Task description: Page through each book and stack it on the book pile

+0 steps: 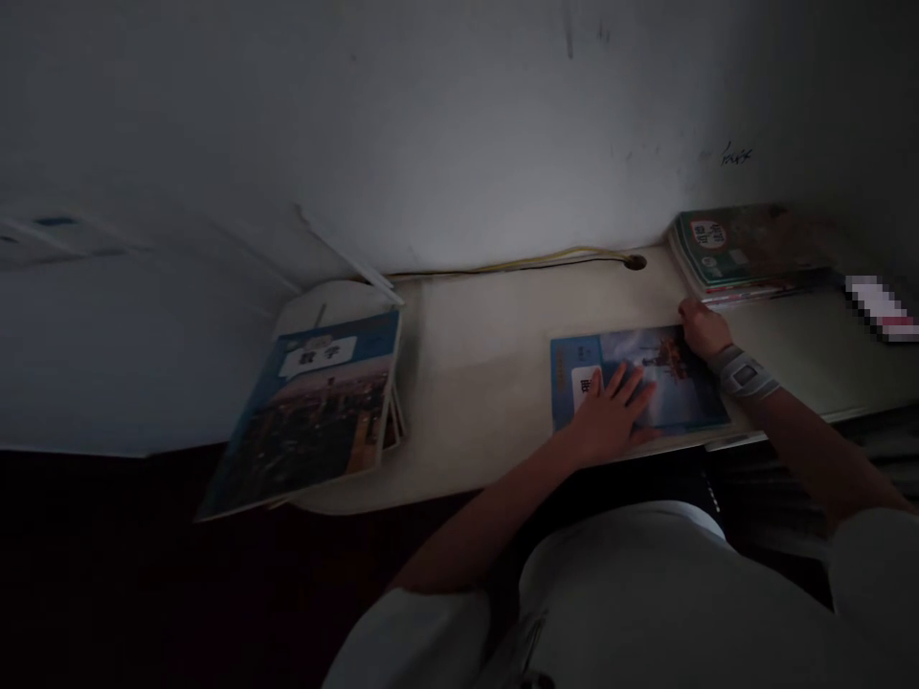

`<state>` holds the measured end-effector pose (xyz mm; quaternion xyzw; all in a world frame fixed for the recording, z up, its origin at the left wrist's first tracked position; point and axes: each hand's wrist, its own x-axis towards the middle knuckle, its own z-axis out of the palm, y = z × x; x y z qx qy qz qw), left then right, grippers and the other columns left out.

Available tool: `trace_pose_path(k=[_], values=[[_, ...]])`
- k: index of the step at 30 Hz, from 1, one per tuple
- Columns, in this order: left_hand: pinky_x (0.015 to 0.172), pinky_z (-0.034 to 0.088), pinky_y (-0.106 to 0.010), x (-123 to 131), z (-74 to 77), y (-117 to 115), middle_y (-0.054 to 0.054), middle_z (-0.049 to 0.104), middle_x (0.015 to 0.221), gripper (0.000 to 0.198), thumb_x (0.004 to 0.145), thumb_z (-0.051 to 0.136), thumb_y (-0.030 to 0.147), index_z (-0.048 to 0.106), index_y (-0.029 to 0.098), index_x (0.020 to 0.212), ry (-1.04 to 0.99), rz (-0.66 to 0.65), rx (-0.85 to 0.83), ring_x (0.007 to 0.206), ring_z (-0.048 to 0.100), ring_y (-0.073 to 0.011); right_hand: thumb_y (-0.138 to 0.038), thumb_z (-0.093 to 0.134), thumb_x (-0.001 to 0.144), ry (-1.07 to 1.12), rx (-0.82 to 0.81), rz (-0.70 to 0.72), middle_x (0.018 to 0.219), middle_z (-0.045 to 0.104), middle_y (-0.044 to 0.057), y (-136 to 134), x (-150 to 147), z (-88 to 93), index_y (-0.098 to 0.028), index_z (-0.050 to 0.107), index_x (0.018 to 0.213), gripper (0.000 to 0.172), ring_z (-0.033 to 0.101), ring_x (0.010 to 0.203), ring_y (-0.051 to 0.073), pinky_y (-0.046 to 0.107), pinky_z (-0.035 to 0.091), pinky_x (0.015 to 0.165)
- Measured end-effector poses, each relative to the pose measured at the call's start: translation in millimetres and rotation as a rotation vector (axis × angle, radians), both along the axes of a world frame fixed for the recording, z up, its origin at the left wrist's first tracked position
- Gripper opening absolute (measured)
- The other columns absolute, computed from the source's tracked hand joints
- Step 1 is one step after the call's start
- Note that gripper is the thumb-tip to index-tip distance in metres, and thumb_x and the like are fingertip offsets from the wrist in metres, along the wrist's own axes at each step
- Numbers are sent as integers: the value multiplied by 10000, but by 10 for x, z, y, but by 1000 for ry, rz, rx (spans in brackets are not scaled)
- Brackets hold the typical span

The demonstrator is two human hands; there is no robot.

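Observation:
A blue textbook (667,378) with a picture on its cover lies on the desk close to the front edge. Spread across its left part is my left hand (610,416), fingers apart and palm down on the cover. My right hand (705,328), with a grey watch (747,373) on the wrist, is curled closed at the book's far right corner. Its fingertips are partly hidden, but they appear to pinch the cover's edge.
At the left end of the desk (474,383) a mathematics textbook (323,411) tops a stack jutting past the edge. More books (753,249) are piled at the back right, near a phone (880,306). A yellow cable (531,261) runs along the wall to a hole (635,262).

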<state>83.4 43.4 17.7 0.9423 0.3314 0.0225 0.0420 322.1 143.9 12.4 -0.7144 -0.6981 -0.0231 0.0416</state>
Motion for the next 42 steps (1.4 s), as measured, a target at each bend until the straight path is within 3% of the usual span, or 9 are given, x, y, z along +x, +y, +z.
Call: trace_pose_path(k=[9, 13, 17, 21, 25, 30, 34, 36, 42], values=[[1069, 172, -655, 47, -109, 2, -112, 295, 1518, 659, 898, 248, 626, 338, 251, 1431, -32, 12, 119, 1400, 219, -352, -130, 356, 885, 67, 34, -28, 992, 660, 132, 115, 43, -34, -158, 535, 1081, 267, 613, 829, 230, 291, 349, 619], [1097, 167, -609, 49, -102, 2, -104, 291, 1521, 610, 925, 238, 573, 335, 250, 1433, -22, -23, 59, 1401, 230, -327, -118, 346, 882, 56, -1, -24, 972, 662, 140, 124, 22, 16, -141, 528, 1093, 279, 618, 840, 235, 301, 375, 643], [1123, 134, -564, 29, -85, 244, -79, 272, 1531, 647, 894, 291, 621, 303, 281, 1444, -6, -91, -51, 1419, 192, -287, -106, 323, 886, 7, -1, -27, 1032, 640, 154, 43, -37, 38, -143, 521, 1121, 309, 622, 845, 228, 295, 388, 642], [1125, 129, -558, -33, -87, 688, -58, 240, 1546, 668, 874, 329, 638, 291, 301, 1450, -5, 149, -55, 1417, 193, -301, -120, 313, 907, -26, 10, -42, 1060, 625, 155, -21, -56, 34, -146, 519, 1133, 307, 619, 854, 212, 280, 405, 659], [1115, 161, -551, -107, -97, 995, -111, 223, 1546, 663, 911, 252, 590, 281, 220, 1461, 27, 396, -50, 1417, 184, -317, -101, 309, 913, -57, 20, 8, 1072, 619, 173, -18, -52, 123, -118, 540, 1122, 313, 609, 909, 221, 295, 439, 716], [1110, 147, -572, -112, -18, 779, -138, 218, 1543, 569, 953, 231, 460, 334, 173, 1434, 13, 385, 48, 1427, 155, -303, -193, 328, 944, -87, 109, 152, 1408, 414, 225, -277, -380, 254, -71, 451, 1312, 407, 393, 1286, 296, 445, 341, 1002], [1116, 100, -600, -129, 8, 531, -112, 236, 1541, 538, 950, 268, 403, 322, 182, 1437, 17, 198, 58, 1434, 131, -287, -400, 353, 944, -2, 115, 462, 1449, 399, 171, -763, -833, 122, -117, 427, 1374, 520, 328, 1355, 274, 484, 239, 1095], [1111, 105, -611, -166, -19, 517, -114, 236, 1539, 550, 946, 276, 396, 307, 167, 1445, 46, 181, 19, 1431, 139, -300, -481, 345, 932, 29, 77, 518, 1452, 393, 172, -934, -924, 16, -106, 426, 1382, 591, 343, 1349, 280, 487, 243, 1099], [1132, 155, -524, -365, -109, 725, -97, 259, 1534, 574, 944, 264, 429, 284, 179, 1460, 46, 353, -31, 1419, 186, -300, -415, 362, 938, 42, 46, 438, 1465, 377, 153, -980, -367, -157, -135, 393, 1409, 549, 320, 1362, 295, 534, 244, 1081]])
